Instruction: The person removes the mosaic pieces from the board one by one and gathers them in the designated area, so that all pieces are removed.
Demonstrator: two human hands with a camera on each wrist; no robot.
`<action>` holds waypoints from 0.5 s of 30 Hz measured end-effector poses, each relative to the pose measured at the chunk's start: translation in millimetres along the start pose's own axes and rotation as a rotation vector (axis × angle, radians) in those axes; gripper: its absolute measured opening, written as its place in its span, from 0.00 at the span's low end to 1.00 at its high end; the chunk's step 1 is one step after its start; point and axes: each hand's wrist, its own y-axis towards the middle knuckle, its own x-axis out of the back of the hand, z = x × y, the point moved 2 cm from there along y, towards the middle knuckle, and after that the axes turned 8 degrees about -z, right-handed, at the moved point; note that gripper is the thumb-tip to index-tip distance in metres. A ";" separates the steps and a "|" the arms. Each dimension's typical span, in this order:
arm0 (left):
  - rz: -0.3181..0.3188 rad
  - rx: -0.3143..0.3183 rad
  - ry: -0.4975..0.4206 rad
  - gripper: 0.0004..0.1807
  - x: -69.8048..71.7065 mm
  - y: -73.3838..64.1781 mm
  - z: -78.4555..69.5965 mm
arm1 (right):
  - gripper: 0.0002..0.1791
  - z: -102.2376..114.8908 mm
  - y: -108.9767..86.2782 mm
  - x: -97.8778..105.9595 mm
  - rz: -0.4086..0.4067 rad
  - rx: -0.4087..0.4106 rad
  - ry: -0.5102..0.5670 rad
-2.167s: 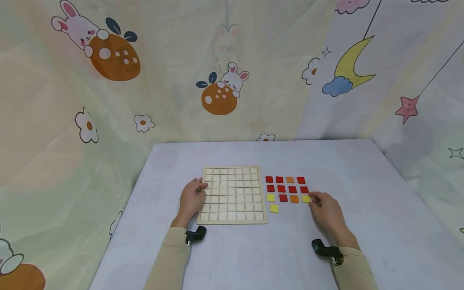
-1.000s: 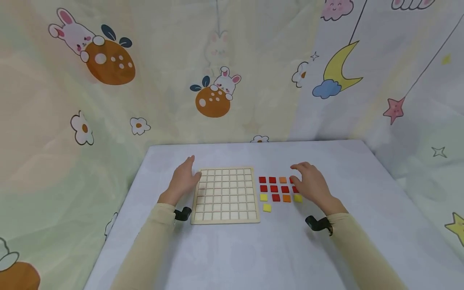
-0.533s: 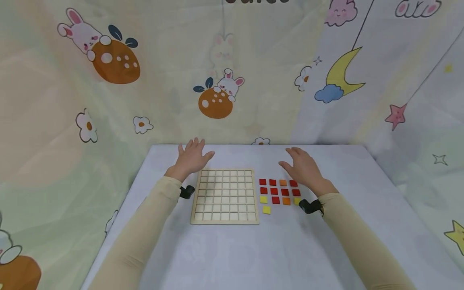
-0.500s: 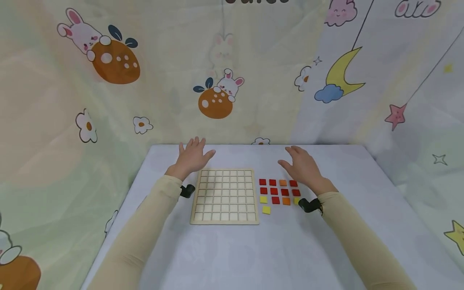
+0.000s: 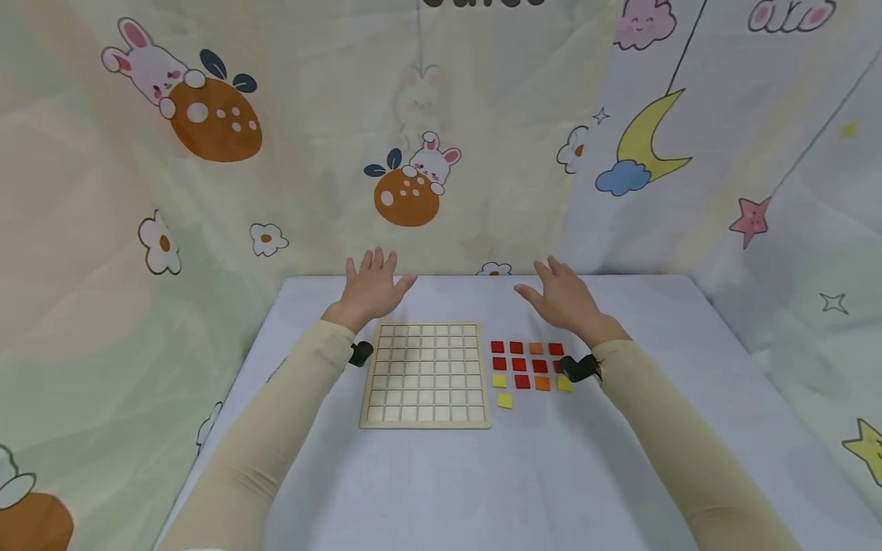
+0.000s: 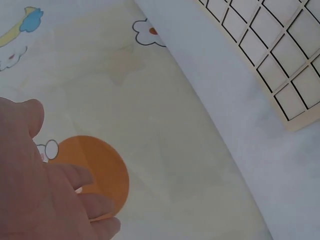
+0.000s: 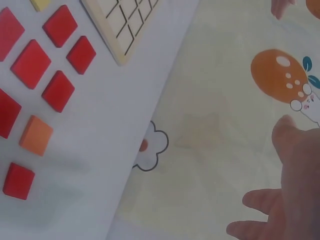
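My left hand [image 5: 374, 287] is held up past the far edge of a wooden grid board [image 5: 425, 375], fingers spread and nothing in them. My right hand [image 5: 563, 295] hovers beyond the rows of coloured square tiles, its fingers extended and also holding nothing. Beside the board lie several red tiles [image 5: 519, 364], two orange tiles [image 5: 542, 383] and a few yellow tiles [image 5: 505, 400], set out in rows. The board's squares hold no coloured tiles. In the right wrist view, a red tile [image 7: 19, 180] lies nearest the table's far edge. The right wrist's camera covers part of the tile group.
A pale cloth covers the table [image 5: 441, 490]. Behind it hangs a curtain [image 5: 310, 153] printed with rabbits, oranges, a moon and stars. Each wrist carries a small black camera [image 5: 581, 368].
My right hand has left the yellow tile at the right end, and my left hand has left the board's left edge. Both have risen and moved forward with fingers opened out. The tiles stay put.
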 end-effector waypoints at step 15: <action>-0.026 -0.013 0.036 0.45 -11.3 -4.9 3.4 | 0.47 10.4 5.1 0.0 0.057 0.018 -0.018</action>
